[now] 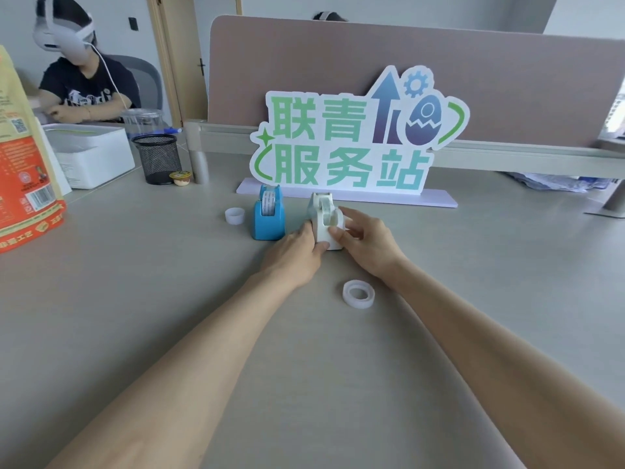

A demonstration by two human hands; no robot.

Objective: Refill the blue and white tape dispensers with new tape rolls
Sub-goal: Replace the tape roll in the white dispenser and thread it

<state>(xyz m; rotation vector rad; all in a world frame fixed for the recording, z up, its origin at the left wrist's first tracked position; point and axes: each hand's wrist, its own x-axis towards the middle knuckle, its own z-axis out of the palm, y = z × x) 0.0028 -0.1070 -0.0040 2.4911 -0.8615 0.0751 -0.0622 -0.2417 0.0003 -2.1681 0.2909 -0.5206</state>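
The white tape dispenser (324, 216) stands on the grey desk in front of the sign. My left hand (297, 253) grips its near left side, thumb on the base. My right hand (365, 243) holds its right side, fingertips at the spool slot. Whether a roll sits inside I cannot tell. The blue tape dispenser (269, 214) stands just left of it, upright, with a patterned tape roll in its slot. A clear tape roll (358, 294) lies flat on the desk under my right wrist. A small empty white core (234, 216) sits left of the blue dispenser.
A sign board (348, 143) stands behind the dispensers. At the left are a black mesh pen cup (158, 159), a white box (93, 154), a small yellow cup (180, 178) and an orange bag (23, 170). A person wearing a headset (84, 79) sits at back left.
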